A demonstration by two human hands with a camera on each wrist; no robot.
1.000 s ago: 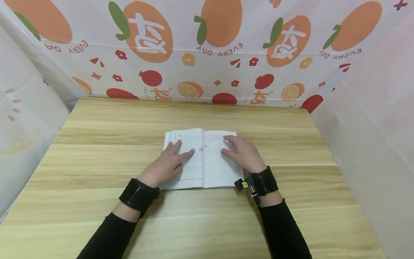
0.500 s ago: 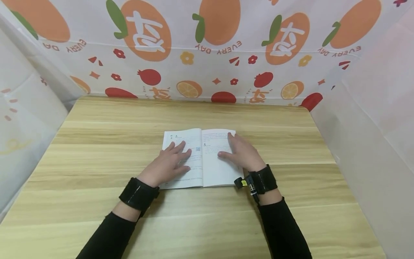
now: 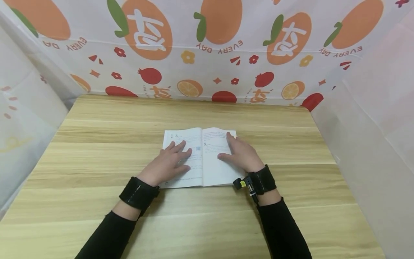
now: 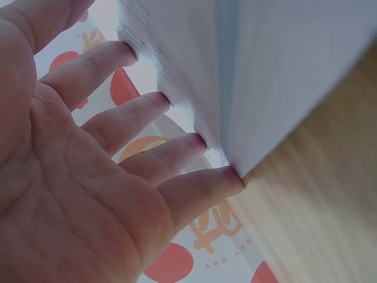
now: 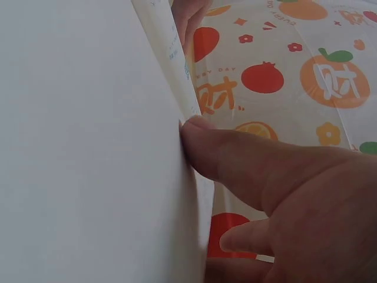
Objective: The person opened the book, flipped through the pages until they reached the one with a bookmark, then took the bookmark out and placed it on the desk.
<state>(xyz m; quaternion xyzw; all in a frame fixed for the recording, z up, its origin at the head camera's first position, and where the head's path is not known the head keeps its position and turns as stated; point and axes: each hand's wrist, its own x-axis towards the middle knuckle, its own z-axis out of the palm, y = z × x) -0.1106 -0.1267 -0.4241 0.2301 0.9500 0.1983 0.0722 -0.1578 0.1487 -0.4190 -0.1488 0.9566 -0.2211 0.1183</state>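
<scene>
An open book [image 3: 213, 172] with printed pages lies on the wooden table in the head view. My left hand [image 3: 166, 163] rests on its left page, fingers spread and fingertips touching the paper. In the left wrist view the fingertips of the left hand [image 4: 88, 177] press along the page, the little finger close to the book's lower edge. On the right page, my right hand [image 3: 242, 154] lies with thumb and index finger apart. The right wrist view shows the thumb of the right hand [image 5: 318, 200] touching the page, its other fingers partly hidden behind the paper.
The wooden table [image 3: 207, 223] spreads around the book on all sides. A white fruit-print curtain [image 3: 207, 64] hangs along its far edge, and pale sheets [image 3: 365, 118] flank the sides. Both wrists wear black bands [image 3: 139, 194].
My left hand has spread wider over the left page, its thumb now lower. The left page edges line up more evenly. My right index finger has shifted slightly right and up.
</scene>
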